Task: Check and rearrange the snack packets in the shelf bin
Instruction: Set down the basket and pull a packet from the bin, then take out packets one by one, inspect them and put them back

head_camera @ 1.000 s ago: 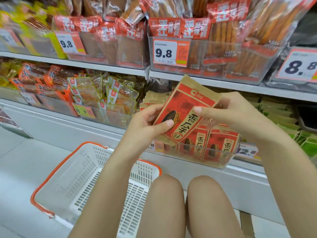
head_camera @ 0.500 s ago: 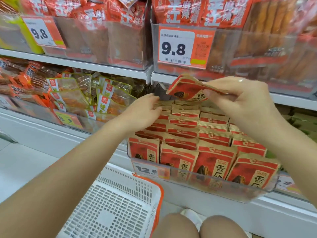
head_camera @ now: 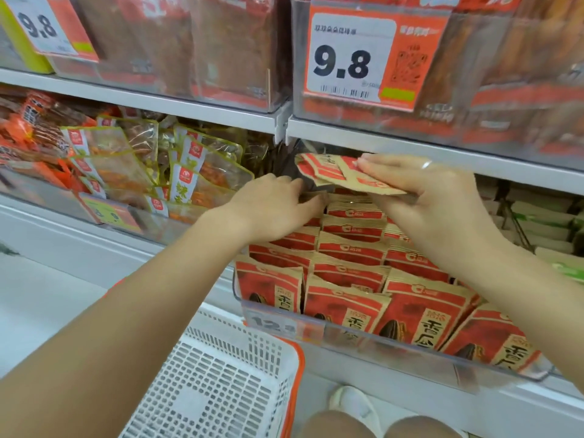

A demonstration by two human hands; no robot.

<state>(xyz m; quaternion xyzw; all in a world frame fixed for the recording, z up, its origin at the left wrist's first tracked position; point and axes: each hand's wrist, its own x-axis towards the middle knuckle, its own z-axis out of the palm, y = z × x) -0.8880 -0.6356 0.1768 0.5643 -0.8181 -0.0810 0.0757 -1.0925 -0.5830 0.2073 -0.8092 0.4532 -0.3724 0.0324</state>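
Note:
A clear plastic shelf bin (head_camera: 410, 358) on the lower shelf holds several rows of red and tan sunflower-seed packets (head_camera: 350, 248). My right hand (head_camera: 433, 197) holds one such packet (head_camera: 335, 173) nearly flat above the back rows, thumb underneath and fingers on top. My left hand (head_camera: 271, 203) reaches into the back left of the bin, its fingers curled against the rear packets; whether it grips one is hidden.
A white basket with an orange rim (head_camera: 221, 384) sits on the floor below the bin. Clear yellow-edged snack bags (head_camera: 142, 159) fill the bin to the left. The upper shelf (head_camera: 379, 134) with 9.8 price tags (head_camera: 350, 58) hangs close above my hands.
I have leaned closer to the shelf. My right hand carried the packet from in front of me up over the bin's back rows, and my left hand let go and reached into the rear.

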